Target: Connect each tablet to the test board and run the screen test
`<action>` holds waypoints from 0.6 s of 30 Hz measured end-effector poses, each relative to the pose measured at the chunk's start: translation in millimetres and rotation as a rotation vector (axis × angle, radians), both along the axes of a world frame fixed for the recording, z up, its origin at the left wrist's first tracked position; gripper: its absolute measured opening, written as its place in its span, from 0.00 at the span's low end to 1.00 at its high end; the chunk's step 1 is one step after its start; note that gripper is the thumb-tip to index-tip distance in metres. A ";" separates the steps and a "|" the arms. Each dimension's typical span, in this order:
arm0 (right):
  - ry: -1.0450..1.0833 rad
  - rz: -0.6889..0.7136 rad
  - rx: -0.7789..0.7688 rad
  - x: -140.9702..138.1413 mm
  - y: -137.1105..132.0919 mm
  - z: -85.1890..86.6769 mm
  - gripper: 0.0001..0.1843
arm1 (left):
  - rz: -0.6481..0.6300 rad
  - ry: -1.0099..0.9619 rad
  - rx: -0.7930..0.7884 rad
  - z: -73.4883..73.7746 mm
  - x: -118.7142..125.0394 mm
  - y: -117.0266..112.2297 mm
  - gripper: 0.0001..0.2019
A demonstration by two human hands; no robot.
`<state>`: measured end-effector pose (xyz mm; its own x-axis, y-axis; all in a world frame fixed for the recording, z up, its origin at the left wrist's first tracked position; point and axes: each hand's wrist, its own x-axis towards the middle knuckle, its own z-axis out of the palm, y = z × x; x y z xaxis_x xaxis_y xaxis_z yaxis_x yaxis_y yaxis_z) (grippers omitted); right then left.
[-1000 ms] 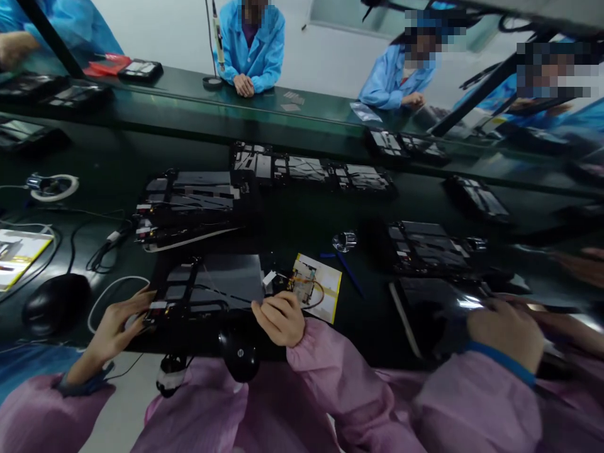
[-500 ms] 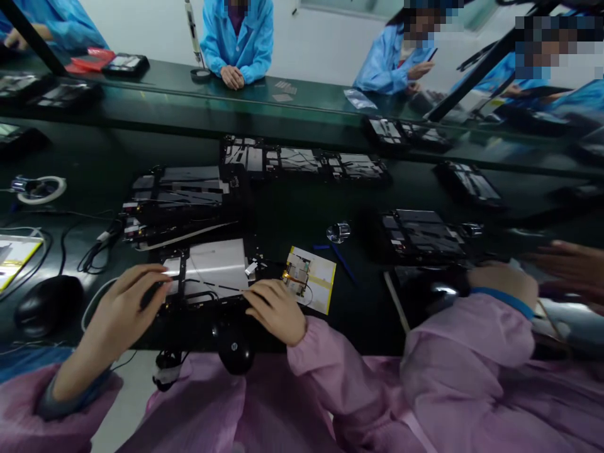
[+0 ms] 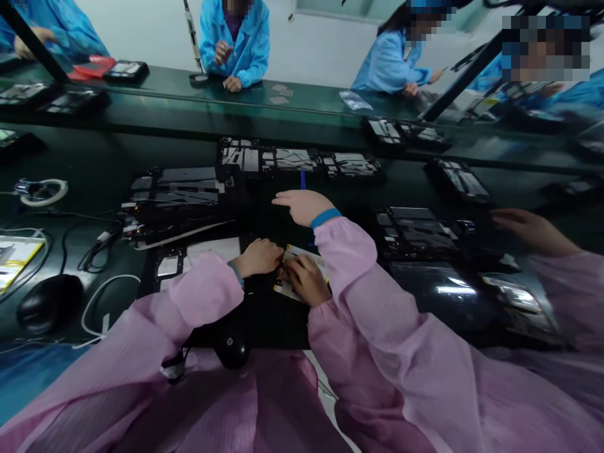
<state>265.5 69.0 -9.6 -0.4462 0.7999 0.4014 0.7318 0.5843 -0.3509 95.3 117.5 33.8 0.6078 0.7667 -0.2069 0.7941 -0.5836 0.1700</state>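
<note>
My left hand [image 3: 260,257] reaches across the open tablet housing [image 3: 214,248], fingers curled closed at the near-left side of a white, yellow-edged battery pack [image 3: 315,253]. What its fingertips grip is hidden. My right hand [image 3: 306,278] bends over the same pack, its fingers closed on a small circuit board [image 3: 281,274] with orange-gold parts; most of the board is covered by the fingers. Both fingertips are close together. The housing lies left of the pack, partly under my left sleeve.
A co-worker's hand [image 3: 306,206] with a blue wristband reaches in just beyond my hands, beside a blue stick tool [image 3: 302,179]. Stacked tablet housings [image 3: 182,195] stand behind left, more housings [image 3: 418,229] at right. A black mouse [image 3: 50,303] and cables lie left.
My left hand has moved right from the housing's left side to the battery pack. My right hand has moved right onto the circuit board. A co-worker's arm has reached in from the right.
</note>
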 end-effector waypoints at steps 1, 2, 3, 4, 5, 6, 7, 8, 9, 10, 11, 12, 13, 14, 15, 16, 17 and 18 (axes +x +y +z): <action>-0.012 0.019 0.034 -0.2 -0.9 0.1 0.13 | -0.007 -0.002 0.000 -2.2 -0.3 0.0 0.10; -0.020 0.040 0.063 -0.3 -0.8 0.7 0.13 | -0.011 -0.005 0.004 -3.8 -0.7 -0.4 0.11; -0.032 0.063 0.093 -0.3 0.1 1.4 0.13 | -0.013 -0.007 0.013 -5.0 -0.9 -0.9 0.12; -0.050 0.086 0.129 -0.3 1.8 2.0 0.13 | -0.013 -0.009 0.023 -6.1 -0.8 -1.1 0.13; -0.067 0.105 0.164 -0.4 3.8 2.5 0.12 | -0.014 -0.011 0.033 -7.2 -0.6 -1.0 0.13; -0.080 0.117 0.192 -0.6 6.0 2.6 0.11 | -0.015 -0.013 0.040 -8.3 -0.2 -0.5 0.13; -0.086 0.126 0.209 -0.8 8.2 2.5 0.10 | -0.016 -0.015 0.045 -9.4 0.1 0.2 0.13; -0.088 0.137 0.219 -1.0 10.1 2.2 0.09 | -0.017 -0.017 0.047 -10.5 0.5 1.0 0.12; -0.086 0.150 0.225 -1.1 11.8 1.6 0.09 | -0.018 -0.019 0.047 -11.5 0.7 1.7 0.12; -0.083 0.159 0.226 -1.1 13.0 1.0 0.08 | -0.018 -0.021 0.047 -12.3 0.9 2.4 0.12; -0.081 0.164 0.226 -1.1 13.9 0.2 0.08 | -0.017 -0.024 0.047 -12.9 1.0 2.8 0.12; -0.078 0.167 0.224 -0.9 14.5 -0.6 0.09 | -0.017 -0.028 0.045 -13.2 1.1 3.1 0.13; -0.072 0.165 0.220 -0.7 14.6 -1.4 0.09 | -0.019 -0.033 0.044 -13.4 1.0 3.3 0.13; -0.064 0.163 0.214 -0.3 14.4 -2.3 0.10 | -0.021 -0.038 0.042 -13.4 0.9 3.4 0.13; -0.053 0.162 0.208 0.2 13.9 -3.2 0.11 | -0.025 -0.042 0.039 -13.2 0.6 3.6 0.13; -0.032 0.166 0.200 0.7 13.0 -4.0 0.11 | -0.029 -0.047 0.036 -13.0 0.2 3.9 0.13; -0.004 0.171 0.191 1.2 11.9 -4.6 0.12 | -0.031 -0.050 0.033 -12.6 -0.4 4.3 0.12; 0.024 0.176 0.182 1.4 10.8 -5.0 0.13 | -0.030 -0.053 0.033 -12.0 -1.3 4.7 0.12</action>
